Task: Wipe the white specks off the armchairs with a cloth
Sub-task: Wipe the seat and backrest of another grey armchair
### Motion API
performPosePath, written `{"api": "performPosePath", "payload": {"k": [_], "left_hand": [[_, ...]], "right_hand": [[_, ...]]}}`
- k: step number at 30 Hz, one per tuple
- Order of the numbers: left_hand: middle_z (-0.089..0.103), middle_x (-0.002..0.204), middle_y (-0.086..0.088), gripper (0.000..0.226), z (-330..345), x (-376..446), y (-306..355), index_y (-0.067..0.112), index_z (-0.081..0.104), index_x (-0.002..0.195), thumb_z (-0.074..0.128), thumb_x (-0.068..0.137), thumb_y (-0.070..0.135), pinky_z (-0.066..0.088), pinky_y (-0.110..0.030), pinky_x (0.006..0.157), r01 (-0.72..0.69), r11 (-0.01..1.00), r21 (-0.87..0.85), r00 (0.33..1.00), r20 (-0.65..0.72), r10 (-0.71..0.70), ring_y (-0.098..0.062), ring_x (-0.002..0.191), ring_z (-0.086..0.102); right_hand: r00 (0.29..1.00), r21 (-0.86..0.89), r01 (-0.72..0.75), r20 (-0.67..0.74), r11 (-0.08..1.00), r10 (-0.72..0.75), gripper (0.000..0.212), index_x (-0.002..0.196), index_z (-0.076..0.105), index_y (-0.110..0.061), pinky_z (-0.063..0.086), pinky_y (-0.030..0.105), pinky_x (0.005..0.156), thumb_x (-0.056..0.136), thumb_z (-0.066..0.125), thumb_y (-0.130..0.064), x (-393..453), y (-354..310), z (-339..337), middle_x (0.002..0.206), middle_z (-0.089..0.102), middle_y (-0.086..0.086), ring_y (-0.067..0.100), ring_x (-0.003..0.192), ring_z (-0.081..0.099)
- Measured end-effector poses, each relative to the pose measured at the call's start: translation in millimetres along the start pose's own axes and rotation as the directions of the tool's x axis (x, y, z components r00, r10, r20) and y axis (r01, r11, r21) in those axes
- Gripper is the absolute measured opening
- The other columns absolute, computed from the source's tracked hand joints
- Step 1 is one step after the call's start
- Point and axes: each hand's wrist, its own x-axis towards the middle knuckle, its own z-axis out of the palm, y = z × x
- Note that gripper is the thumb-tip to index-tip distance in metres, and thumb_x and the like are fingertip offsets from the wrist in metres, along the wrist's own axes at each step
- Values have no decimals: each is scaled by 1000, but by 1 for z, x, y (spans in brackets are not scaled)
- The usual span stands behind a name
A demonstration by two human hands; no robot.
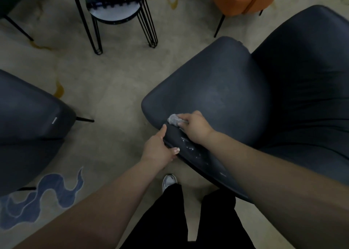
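- The small crumpled grey cloth [174,120] lies bunched on the front corner of the dark blue-grey upholstered armchair [226,97], under the fingertips of the right hand [195,129].
- The cloth looks light, soft and limp; it should fold to the padded curve and is best kept wadded under the fingers so that it does not slip loose.
- The armchair's smooth, leather-like cover looks padded and a little slippery. It is likely too heavy to shift under wiping, so bracing its edge seems enough.
- The white specks [188,145] sit on the armchair's near rim, just behind the cloth, between the two hands.
- The right hand grasps the cloth, fingers curled over the wad and pressing it down, the forearm reaching across the rim.
- The left hand [160,146] clasps the armchair's outer edge just beside the specks, thumb on top and fingers wrapped beneath.
- A second dark armchair [28,107] stands well left of the first.
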Motion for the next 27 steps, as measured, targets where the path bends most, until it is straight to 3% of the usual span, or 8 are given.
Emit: {"api": "performPosePath", "payload": {"k": [2,5,10,17,21,23,25,27], "left_hand": [[55,133,-3,94,-1,0,0,25,22,152,71,78,-7,59,-46,74,-14,1000,22,1000,8,14,-22,92,68],[58,131,-2,94,-1,-2,1,26,21,152,72,79,-4,58,-31,64,-26,999,42,1000,9,25,-11,82,67],[58,129,-5,93,-2,-4,6,26,20,153,70,81,-4,57,-31,66,-7,1000,27,1000,15,7,-20,85,67],[53,133,-6,93,-2,-6,7,24,17,153,69,82,-5,57,-35,72,7,1000,-9,1000,29,-7,-22,99,63],[46,141,-6,94,-1,-4,8,24,14,153,69,82,-6,57,-39,75,11,1000,-21,1000,25,-10,-28,114,58],[40,147,-5,94,-1,-3,8,26,12,154,67,84,-6,57,-32,67,31,999,-30,999,45,-29,-29,118,55],[38,148,-5,94,0,-3,8,27,12,154,66,84,-6,56,-27,61,42,999,-33,998,53,-40,-27,117,54],[38,149,-5,94,0,-2,9,28,12,153,65,85,-7,56,-28,62,52,998,-41,997,52,-50,-24,113,53]], "right_hand": [[990,25,141,-33,990,-140,37,131,57,-21,26,1,92,95,56,-16,-25,0,-1,104,38,4,19,101,50],[963,10,261,-65,965,-260,41,127,60,-21,28,-1,85,89,63,-8,-71,23,-11,95,40,0,8,86,46],[986,-11,84,-142,996,-84,39,129,59,-21,24,-2,85,90,62,-12,-68,35,-21,98,39,0,8,91,46],[954,-46,254,-153,966,-258,45,127,60,-28,29,2,85,87,66,-9,-105,33,-11,94,39,0,13,87,46],[963,-29,33,-268,999,-40,36,125,62,-23,26,-4,79,90,62,-13,-101,52,-30,98,38,2,18,92,49],[969,-72,-11,-245,997,-7,34,127,60,-22,33,8,80,94,56,-19,-90,40,-25,103,36,2,21,99,48],[973,-34,36,-228,999,-43,36,129,58,-14,36,15,77,93,55,-23,-94,28,-15,99,37,-2,11,90,45],[962,19,135,-242,991,-126,36,125,60,-9,35,9,75,90,62,-18,-114,32,-12,92,38,-2,5,82,42]]}}
